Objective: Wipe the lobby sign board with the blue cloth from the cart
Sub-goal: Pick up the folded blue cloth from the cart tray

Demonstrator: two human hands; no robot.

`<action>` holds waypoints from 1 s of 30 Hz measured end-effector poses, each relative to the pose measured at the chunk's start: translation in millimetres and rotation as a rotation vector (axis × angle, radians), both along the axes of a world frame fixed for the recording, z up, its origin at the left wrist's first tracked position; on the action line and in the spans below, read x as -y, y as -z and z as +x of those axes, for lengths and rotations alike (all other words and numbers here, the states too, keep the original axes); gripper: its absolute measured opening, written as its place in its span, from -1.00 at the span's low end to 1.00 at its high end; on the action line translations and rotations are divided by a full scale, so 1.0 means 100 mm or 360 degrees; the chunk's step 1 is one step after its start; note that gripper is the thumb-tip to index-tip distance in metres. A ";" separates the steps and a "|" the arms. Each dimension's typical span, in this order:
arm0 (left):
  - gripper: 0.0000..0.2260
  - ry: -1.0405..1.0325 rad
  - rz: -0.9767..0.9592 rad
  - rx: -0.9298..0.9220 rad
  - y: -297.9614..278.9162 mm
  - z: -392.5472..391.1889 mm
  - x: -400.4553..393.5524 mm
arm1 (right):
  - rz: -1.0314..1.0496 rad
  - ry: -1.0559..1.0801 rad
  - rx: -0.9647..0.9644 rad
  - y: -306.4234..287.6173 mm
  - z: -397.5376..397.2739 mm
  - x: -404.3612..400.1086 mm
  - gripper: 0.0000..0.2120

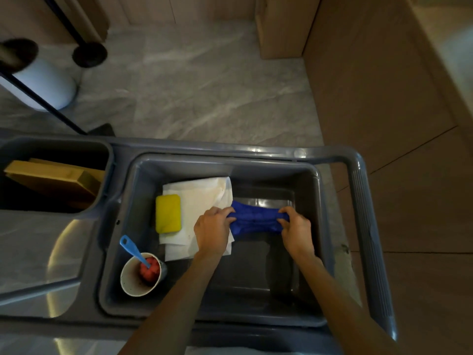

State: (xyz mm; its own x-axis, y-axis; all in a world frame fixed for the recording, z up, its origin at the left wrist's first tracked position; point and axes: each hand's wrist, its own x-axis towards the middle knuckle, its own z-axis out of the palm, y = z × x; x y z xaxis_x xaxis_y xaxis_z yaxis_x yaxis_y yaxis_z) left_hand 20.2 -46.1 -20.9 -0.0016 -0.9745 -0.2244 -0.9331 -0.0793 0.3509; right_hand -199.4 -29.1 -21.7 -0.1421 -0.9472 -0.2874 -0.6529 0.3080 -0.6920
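Note:
The blue cloth (256, 219) is bunched and stretched between both hands inside the grey bin (311, 226) of the cleaning cart (368, 226). My left hand (212, 230) grips its left end, partly over the white cloths. My right hand (297, 230) grips its right end. A black stand with a thin pole and frame edge (48, 106) shows at the upper left; no board face is visible.
In the bin lie white folded cloths (202, 201), a yellow sponge (168, 213) and a paper cup (139, 275) with red contents and a blue utensil. A second cart compartment (53, 180) holds brown boxes. A white bin (46, 83) and a round black base (89, 54) stand on the marble floor.

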 end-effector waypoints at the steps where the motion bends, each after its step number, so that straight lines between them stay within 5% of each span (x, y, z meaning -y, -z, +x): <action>1: -0.69 -0.0010 -0.0021 -0.0015 -0.05 0.00 0.01 | 0.0001 0.0008 0.0029 -0.04 0.00 0.01 -0.77; 15: -0.80 -0.0056 -0.0431 -0.0497 -0.64 -0.03 0.22 | -0.0248 0.0059 0.0070 -0.60 0.00 0.26 -0.81; 30: -0.86 -0.0030 -0.0446 -0.0753 -1.32 0.01 0.61 | -0.0450 0.0045 0.0128 -1.44 -0.10 0.60 -0.84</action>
